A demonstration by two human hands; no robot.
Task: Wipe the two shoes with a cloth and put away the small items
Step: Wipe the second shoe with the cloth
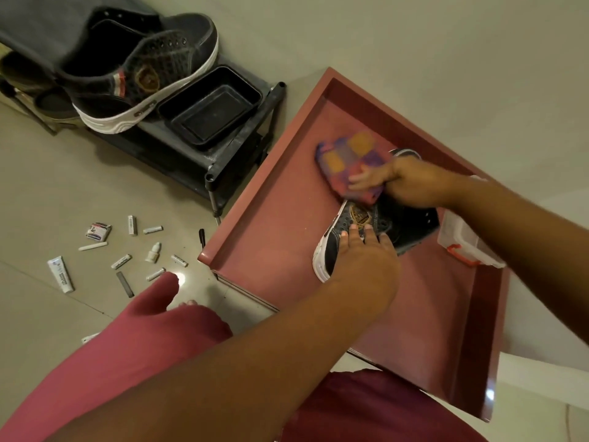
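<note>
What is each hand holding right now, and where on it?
The right hand grips the bunched checked cloth at its near edge. The left hand rests flat on the shoe, near its toe, steadying it.

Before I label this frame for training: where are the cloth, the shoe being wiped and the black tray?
cloth (349, 165): head view, checked middle.
shoe being wiped (361, 215): head view, gold emblem.
black tray (212, 111): head view, inner floor.

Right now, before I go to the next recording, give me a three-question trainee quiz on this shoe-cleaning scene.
1. True or false: the right hand grips the multicoloured checked cloth.
2. Where does the second dark perforated shoe sit? A) floor B) black rack C) red tray
3. What does the left hand rest on?

Key: 1 true; 2 B; 3 the dark shoe on the red tray.
</note>
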